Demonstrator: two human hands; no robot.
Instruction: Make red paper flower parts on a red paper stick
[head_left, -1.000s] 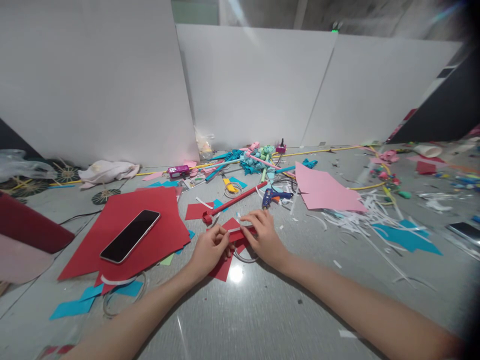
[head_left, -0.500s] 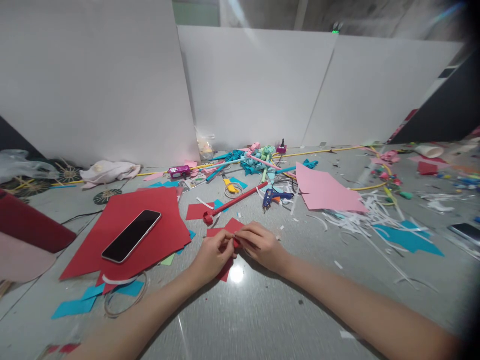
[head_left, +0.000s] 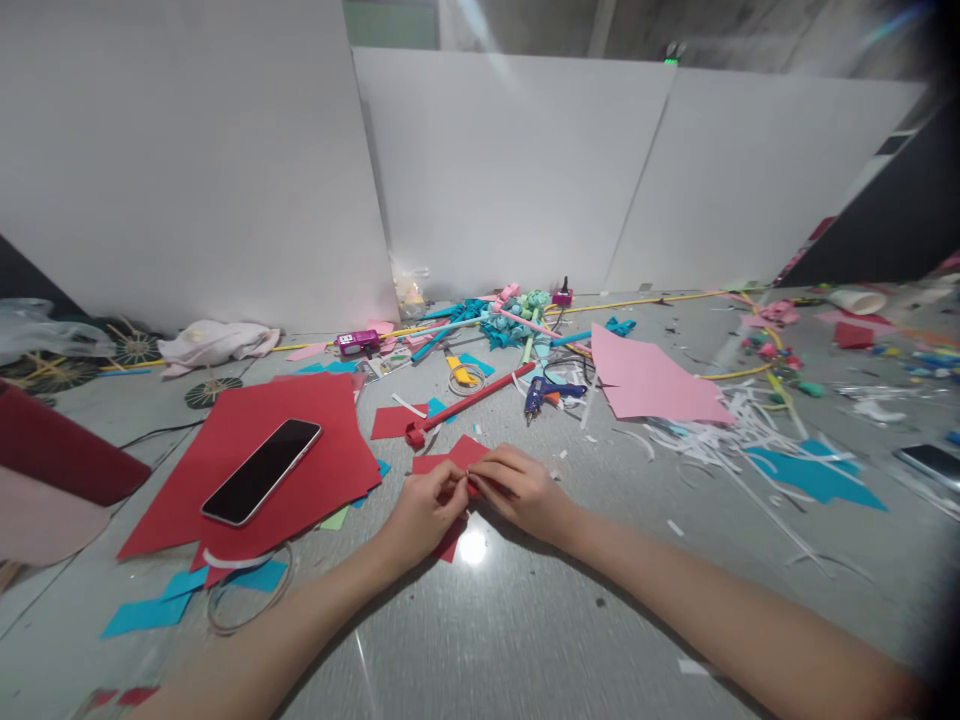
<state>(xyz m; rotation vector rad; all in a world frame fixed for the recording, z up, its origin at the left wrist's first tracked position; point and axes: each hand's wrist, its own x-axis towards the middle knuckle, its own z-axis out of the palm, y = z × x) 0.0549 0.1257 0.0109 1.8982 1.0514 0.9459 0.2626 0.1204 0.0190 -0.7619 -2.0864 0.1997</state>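
Note:
My left hand (head_left: 430, 508) and my right hand (head_left: 519, 490) meet at the middle of the work surface, fingertips pinched together. Between them is a small piece of red paper (head_left: 473, 488), mostly covered by the fingers. Under and behind the hands lie flat red paper pieces (head_left: 469, 450). Just beyond rests a red paper stem (head_left: 480, 398) with a curled end at its near left. A blue glue gun (head_left: 536, 397) lies to the right of that stem.
At left, a phone (head_left: 262, 472) lies on large red sheets (head_left: 337, 440). A pink sheet (head_left: 652, 380) and white paper strips (head_left: 720, 440) are to the right. Finished-looking teal and pink paper flowers (head_left: 510, 322) pile up near the white panels (head_left: 510, 170). A yellow cable (head_left: 637, 303) runs behind.
The fingertips have shifted very slightly around the small red paper, which is now a little more covered. Everything else stays in place.

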